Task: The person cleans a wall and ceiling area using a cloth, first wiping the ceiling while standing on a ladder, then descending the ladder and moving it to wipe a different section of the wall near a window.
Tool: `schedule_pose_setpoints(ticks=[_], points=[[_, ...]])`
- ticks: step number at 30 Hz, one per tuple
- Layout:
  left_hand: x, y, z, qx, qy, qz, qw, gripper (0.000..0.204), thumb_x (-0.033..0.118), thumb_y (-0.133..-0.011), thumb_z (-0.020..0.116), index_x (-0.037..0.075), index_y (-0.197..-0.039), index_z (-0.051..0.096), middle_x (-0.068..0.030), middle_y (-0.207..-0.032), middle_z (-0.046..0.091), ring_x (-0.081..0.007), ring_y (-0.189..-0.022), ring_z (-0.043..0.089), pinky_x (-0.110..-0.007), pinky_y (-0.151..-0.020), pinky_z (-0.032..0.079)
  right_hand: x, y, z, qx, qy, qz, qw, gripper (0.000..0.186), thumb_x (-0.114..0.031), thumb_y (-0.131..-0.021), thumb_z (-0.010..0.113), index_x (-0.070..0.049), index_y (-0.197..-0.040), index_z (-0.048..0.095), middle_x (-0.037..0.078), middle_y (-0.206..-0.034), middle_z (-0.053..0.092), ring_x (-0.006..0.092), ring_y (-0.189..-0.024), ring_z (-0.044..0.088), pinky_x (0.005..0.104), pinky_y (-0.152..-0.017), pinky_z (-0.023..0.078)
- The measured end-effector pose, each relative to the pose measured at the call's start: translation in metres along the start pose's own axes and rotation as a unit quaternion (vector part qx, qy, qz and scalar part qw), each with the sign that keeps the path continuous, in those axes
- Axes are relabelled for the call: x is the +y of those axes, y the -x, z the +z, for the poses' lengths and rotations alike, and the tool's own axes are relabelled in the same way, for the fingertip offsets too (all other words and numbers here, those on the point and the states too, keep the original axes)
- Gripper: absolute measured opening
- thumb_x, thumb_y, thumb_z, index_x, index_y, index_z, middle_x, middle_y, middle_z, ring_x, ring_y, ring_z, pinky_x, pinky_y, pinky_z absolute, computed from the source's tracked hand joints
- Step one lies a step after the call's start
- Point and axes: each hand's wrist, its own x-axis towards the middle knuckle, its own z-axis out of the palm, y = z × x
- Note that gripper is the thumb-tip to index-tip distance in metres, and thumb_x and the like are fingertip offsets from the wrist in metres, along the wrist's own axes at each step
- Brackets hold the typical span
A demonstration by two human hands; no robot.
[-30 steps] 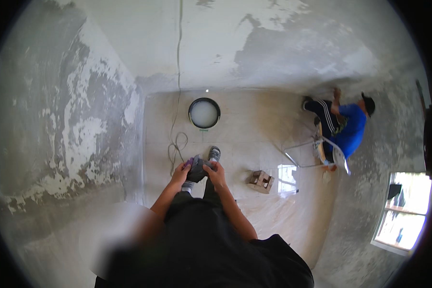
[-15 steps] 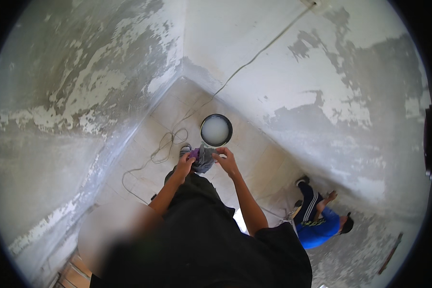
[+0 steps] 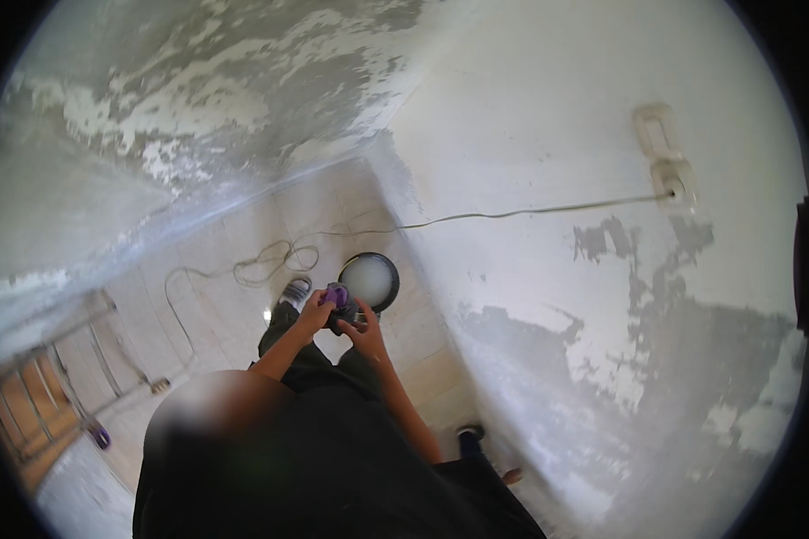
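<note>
A crumpled grey-and-purple cloth is bunched up in front of my body, between both hands. My left hand grips it from the left with the fingers closed. From the right, my right hand pinches its grey part. What kind of cloth item it is I cannot make out. Just beyond the hands stands a round black bucket on the floor, holding a whitish, cloudy liquid.
A thin cable runs from a wall socket to loops on the tiled floor. A metal ladder-like frame is at the left. Patchy plastered walls meet in the corner. Another person's shoe shows at lower right.
My view has turned right, bringing the wall socket and metal frame into sight. The cloth is bunched more tightly between my hands. The co-worker is now mostly hidden behind my body.
</note>
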Motion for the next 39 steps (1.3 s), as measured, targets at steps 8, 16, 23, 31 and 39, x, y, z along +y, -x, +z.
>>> schedule_pose_setpoints(ticks=[8,16,23,31,39], points=[[-0.084,-0.013,0.057,0.069,0.083,-0.087,0.990,0.028,0.025,-0.080,0.066,0.008,-0.099,0.054,-0.0033,-0.085,0.058,-0.0121,-0.070,0.059,-0.028,-0.061,0.053,0.059,-0.033,-0.068,-0.188,0.088,0.020,0.978,0.047,-0.010,-0.077,0.069,-0.004,-0.120,0.053,0.012,-0.111,0.058,0.0216,-0.100,0.059,0.0332,-0.081,0.051],[-0.204,-0.121,0.112,0.070,0.139,-0.129,0.979,0.024,0.028,-0.081,0.067,0.007,-0.083,0.057,-0.0010,-0.070,0.054,-0.0099,-0.057,0.053,-0.025,-0.051,0.045,0.201,-0.094,-0.116,-0.172,0.135,0.102,0.970,0.027,-0.008,-0.079,0.064,-0.001,-0.104,0.059,0.009,-0.091,0.063,0.0136,-0.074,0.061,0.0263,-0.064,0.051],[-0.331,-0.308,0.111,0.102,0.183,-0.037,0.977,0.018,0.022,-0.080,0.064,0.005,-0.080,0.057,-0.0021,-0.064,0.054,-0.0108,-0.053,0.052,-0.027,-0.046,0.040,0.393,-0.191,-0.091,-0.081,0.200,0.049,0.975,0.024,-0.011,-0.081,0.063,0.000,-0.102,0.059,0.006,-0.084,0.061,0.0102,-0.060,0.056,0.0260,-0.053,0.047],[-0.437,-0.423,0.104,0.218,0.066,-0.026,0.973,0.034,0.030,-0.077,0.065,0.001,-0.095,0.061,-0.0125,-0.077,0.063,-0.0197,-0.069,0.062,-0.032,-0.064,0.049,0.515,-0.257,-0.040,-0.094,0.235,0.004,0.968,0.034,-0.017,-0.078,0.061,0.000,-0.107,0.056,0.022,-0.097,0.061,0.0376,-0.096,0.058,0.0426,-0.087,0.044],[-0.433,-0.455,0.121,0.274,0.000,-0.092,0.957,0.057,0.040,-0.078,0.060,-0.005,-0.113,0.056,-0.0225,-0.107,0.062,-0.0293,-0.102,0.059,-0.037,-0.087,0.044,0.534,-0.283,-0.028,-0.139,0.346,0.012,0.928,0.039,-0.025,-0.078,0.062,0.005,-0.102,0.056,0.028,-0.099,0.060,0.0449,-0.097,0.057,0.0470,-0.085,0.044]])
